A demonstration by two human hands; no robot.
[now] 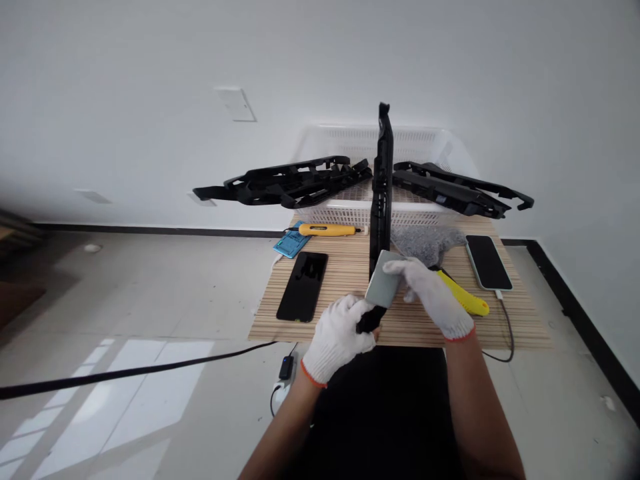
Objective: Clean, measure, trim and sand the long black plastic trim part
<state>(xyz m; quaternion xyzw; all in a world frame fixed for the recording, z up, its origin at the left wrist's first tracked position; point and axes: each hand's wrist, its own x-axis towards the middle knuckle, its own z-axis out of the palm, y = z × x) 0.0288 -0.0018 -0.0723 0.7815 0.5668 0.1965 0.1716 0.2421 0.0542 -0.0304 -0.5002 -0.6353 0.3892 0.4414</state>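
Observation:
A long black plastic strip (383, 180) runs upright through the middle of the head view, from the table's near edge to above the white basket. My left hand (340, 337), in a white knit glove, is closed around its near end. In my right hand (425, 290), gloved the same way, is a flat grey-green rectangular pad (385, 280), pinched between thumb and fingers. The pad lies against the strip close to my left hand and covers part of it. Just right of my right hand lies a yellow-handled knife (465, 293), its front end partly hidden.
A white plastic basket (330, 215) at the back holds black plastic parts (295, 181) and more parts (455, 187) that overhang its sides. On the striped table (270, 327) are a black phone (303, 287), a cabled phone (489, 262), an orange tool (327, 230), a blue packet (291, 243) and bubble wrap (427, 243).

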